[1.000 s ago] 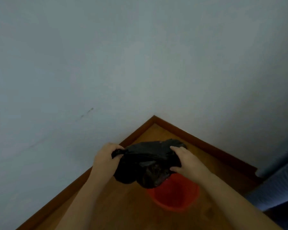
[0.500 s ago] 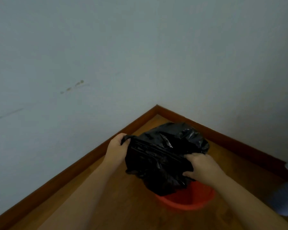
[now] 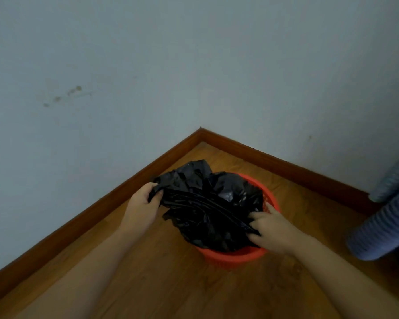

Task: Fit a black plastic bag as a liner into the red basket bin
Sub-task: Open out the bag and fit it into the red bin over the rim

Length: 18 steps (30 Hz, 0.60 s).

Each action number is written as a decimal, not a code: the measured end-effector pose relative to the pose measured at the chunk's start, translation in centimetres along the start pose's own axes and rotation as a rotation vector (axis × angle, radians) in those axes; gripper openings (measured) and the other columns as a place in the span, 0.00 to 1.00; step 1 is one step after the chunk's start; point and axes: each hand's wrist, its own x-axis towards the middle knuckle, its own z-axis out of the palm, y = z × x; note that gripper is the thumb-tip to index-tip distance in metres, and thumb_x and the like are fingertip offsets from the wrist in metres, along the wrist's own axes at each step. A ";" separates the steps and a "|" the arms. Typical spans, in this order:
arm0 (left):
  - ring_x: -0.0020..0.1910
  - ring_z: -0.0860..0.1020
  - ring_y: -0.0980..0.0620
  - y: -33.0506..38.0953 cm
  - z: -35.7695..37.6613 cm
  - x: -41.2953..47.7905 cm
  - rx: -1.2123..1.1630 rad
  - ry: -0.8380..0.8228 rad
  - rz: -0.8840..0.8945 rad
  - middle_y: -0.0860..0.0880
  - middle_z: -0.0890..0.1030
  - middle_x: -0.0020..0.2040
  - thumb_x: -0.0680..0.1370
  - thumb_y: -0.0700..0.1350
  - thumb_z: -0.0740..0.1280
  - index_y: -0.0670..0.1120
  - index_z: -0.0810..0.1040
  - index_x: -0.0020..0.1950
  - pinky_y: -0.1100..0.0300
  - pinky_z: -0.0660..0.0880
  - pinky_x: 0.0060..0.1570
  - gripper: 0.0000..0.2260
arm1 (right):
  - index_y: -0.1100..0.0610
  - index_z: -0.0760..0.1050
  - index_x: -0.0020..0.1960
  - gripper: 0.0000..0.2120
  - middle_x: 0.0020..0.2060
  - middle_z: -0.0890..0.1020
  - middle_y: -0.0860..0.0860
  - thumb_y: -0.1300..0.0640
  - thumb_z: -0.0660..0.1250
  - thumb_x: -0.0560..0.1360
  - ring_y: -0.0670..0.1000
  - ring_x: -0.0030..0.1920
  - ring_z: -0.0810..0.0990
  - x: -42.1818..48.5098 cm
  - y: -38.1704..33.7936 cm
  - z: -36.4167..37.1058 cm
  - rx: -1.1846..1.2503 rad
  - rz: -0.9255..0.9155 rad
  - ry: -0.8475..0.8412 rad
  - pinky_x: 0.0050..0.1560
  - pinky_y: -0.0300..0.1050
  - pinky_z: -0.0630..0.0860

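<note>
black bag over red basket, wooden floor

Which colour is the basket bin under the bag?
Red, seen in the head view.

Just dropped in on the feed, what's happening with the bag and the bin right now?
A person is fitting a black plastic bag into the red basket bin on the wooden floor in a corner. The left hand grips one edge out past the rim; the right hand grips the other edge at the rim. The bag is bunched over the opening, not yet spread around the rim.
</note>
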 end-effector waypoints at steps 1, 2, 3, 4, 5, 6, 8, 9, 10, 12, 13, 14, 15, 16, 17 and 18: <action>0.44 0.75 0.63 -0.1 0.0 -0.1 -0.002 0.008 -0.005 0.59 0.78 0.43 0.79 0.42 0.59 0.58 0.73 0.42 0.67 0.68 0.38 0.12 | 0.53 0.76 0.56 0.15 0.57 0.77 0.51 0.49 0.55 0.77 0.50 0.61 0.72 0.3 -0.4 0.0 -0.023 0.012 -0.024 0.72 0.55 0.43; 0.44 0.75 0.62 -0.2 0.0 -0.1 0.000 0.020 -0.012 0.58 0.78 0.43 0.79 0.41 0.59 0.58 0.73 0.42 0.67 0.68 0.38 0.12 | 0.53 0.76 0.56 0.16 0.55 0.79 0.52 0.49 0.54 0.77 0.51 0.59 0.74 0.6 -0.8 0.0 -0.017 0.017 -0.040 0.71 0.55 0.49; 0.43 0.75 0.62 -0.3 -0.1 0.0 -0.003 0.037 -0.020 0.58 0.78 0.43 0.79 0.41 0.59 0.57 0.73 0.42 0.66 0.69 0.38 0.11 | 0.54 0.75 0.55 0.16 0.53 0.80 0.53 0.49 0.54 0.78 0.52 0.56 0.76 0.8 -1.2 0.0 0.024 0.021 -0.053 0.68 0.51 0.58; 0.43 0.75 0.61 -0.5 -0.2 0.0 -0.011 0.058 -0.029 0.57 0.78 0.42 0.79 0.40 0.60 0.56 0.73 0.42 0.66 0.69 0.38 0.11 | 0.56 0.75 0.55 0.16 0.52 0.81 0.54 0.48 0.54 0.78 0.53 0.53 0.77 0.9 -1.5 0.1 0.094 0.032 -0.075 0.60 0.48 0.67; 0.43 0.75 0.61 -0.6 -0.3 0.1 -0.019 0.077 -0.042 0.56 0.78 0.42 0.79 0.40 0.60 0.55 0.74 0.42 0.66 0.69 0.38 0.11 | 0.56 0.75 0.54 0.16 0.51 0.81 0.54 0.47 0.54 0.78 0.53 0.51 0.78 0.9 -1.8 0.3 0.165 0.041 -0.101 0.51 0.45 0.71; 0.43 0.75 0.60 -0.7 -0.3 0.2 -0.024 0.091 -0.057 0.56 0.78 0.42 0.78 0.40 0.60 0.54 0.74 0.43 0.66 0.69 0.39 0.10 | 0.56 0.74 0.54 0.17 0.50 0.81 0.53 0.46 0.55 0.78 0.53 0.49 0.78 0.8 -2.1 0.5 0.211 0.039 -0.118 0.44 0.43 0.71; 0.45 0.76 0.58 -0.8 -0.4 0.4 -0.044 0.096 -0.082 0.56 0.78 0.43 0.78 0.40 0.61 0.52 0.75 0.46 0.64 0.71 0.42 0.07 | 0.53 0.74 0.51 0.18 0.45 0.80 0.49 0.41 0.56 0.75 0.49 0.44 0.77 0.3 -2.3 0.8 0.251 0.013 -0.121 0.40 0.41 0.70; 0.46 0.76 0.59 -0.6 -0.3 0.5 -0.049 0.092 -0.087 0.57 0.78 0.45 0.78 0.41 0.62 0.51 0.75 0.48 0.62 0.72 0.44 0.06 | 0.50 0.73 0.48 0.16 0.42 0.78 0.45 0.38 0.57 0.74 0.46 0.41 0.76 0.0 -2.3 1.0 0.266 0.001 -0.106 0.38 0.39 0.69; 0.47 0.75 0.60 -0.4 -0.2 0.5 -0.037 0.086 -0.081 0.58 0.77 0.46 0.77 0.41 0.63 0.52 0.74 0.50 0.62 0.72 0.46 0.06 | 0.45 0.72 0.43 0.14 0.39 0.76 0.41 0.36 0.57 0.72 0.43 0.38 0.75 -0.3 -2.2 0.9 0.273 -0.012 -0.071 0.36 0.37 0.69; 0.50 0.74 0.59 0.2 0.0 0.4 0.006 0.069 -0.045 0.62 0.74 0.48 0.77 0.44 0.63 0.55 0.70 0.55 0.65 0.70 0.46 0.09 | 0.43 0.68 0.38 0.13 0.37 0.74 0.40 0.35 0.57 0.71 0.40 0.36 0.73 -0.9 -1.8 0.4 0.269 -0.027 0.081 0.35 0.36 0.69; 0.53 0.73 0.58 0.6 0.2 0.3 0.025 0.062 -0.024 0.63 0.73 0.51 0.76 0.46 0.64 0.56 0.68 0.58 0.65 0.70 0.49 0.12 | 0.43 0.68 0.40 0.13 0.39 0.73 0.41 0.35 0.56 0.71 0.41 0.39 0.73 -1.2 -1.5 0.2 0.256 -0.039 0.194 0.38 0.36 0.70; 0.57 0.70 0.58 1.1 0.3 0.1 0.052 0.052 -0.001 0.62 0.72 0.55 0.76 0.48 0.64 0.55 0.66 0.63 0.63 0.69 0.53 0.17 | 0.45 0.70 0.45 0.14 0.43 0.73 0.42 0.36 0.56 0.71 0.42 0.43 0.73 -1.3 -1.3 0.0 0.241 -0.051 0.315 0.43 0.35 0.71; 0.61 0.67 0.58 1.5 0.5 -0.1 0.099 0.041 0.032 0.60 0.69 0.60 0.75 0.51 0.65 0.53 0.63 0.67 0.60 0.67 0.58 0.22 | 0.46 0.71 0.50 0.16 0.47 0.72 0.43 0.37 0.57 0.71 0.43 0.48 0.72 -1.3 -1.1 -0.2 0.223 -0.057 0.417 0.49 0.35 0.70; 0.65 0.64 0.56 2.0 0.6 -0.4 0.178 0.025 0.082 0.56 0.67 0.64 0.74 0.54 0.65 0.51 0.58 0.71 0.56 0.65 0.63 0.29 | 0.47 0.70 0.56 0.19 0.52 0.71 0.44 0.37 0.59 0.71 0.44 0.54 0.70 -1.1 -0.9 -0.3 0.198 -0.052 0.488 0.55 0.38 0.68; 0.68 0.61 0.54 2.5 0.9 -0.7 0.293 0.006 0.151 0.53 0.64 0.69 0.73 0.57 0.66 0.50 0.55 0.73 0.53 0.62 0.66 0.33 | 0.47 0.68 0.62 0.23 0.59 0.69 0.47 0.38 0.61 0.71 0.47 0.61 0.68 -0.8 -0.7 -0.4 0.170 -0.032 0.510 0.61 0.43 0.66; 0.71 0.57 0.52 3.0 1.3 -1.1 0.430 -0.014 0.236 0.52 0.60 0.72 0.72 0.59 0.65 0.51 0.51 0.74 0.50 0.58 0.69 0.37 | 0.47 0.63 0.67 0.28 0.66 0.65 0.50 0.38 0.62 0.70 0.50 0.67 0.62 -0.3 -0.6 -0.6 0.142 -0.006 0.493 0.66 0.48 0.62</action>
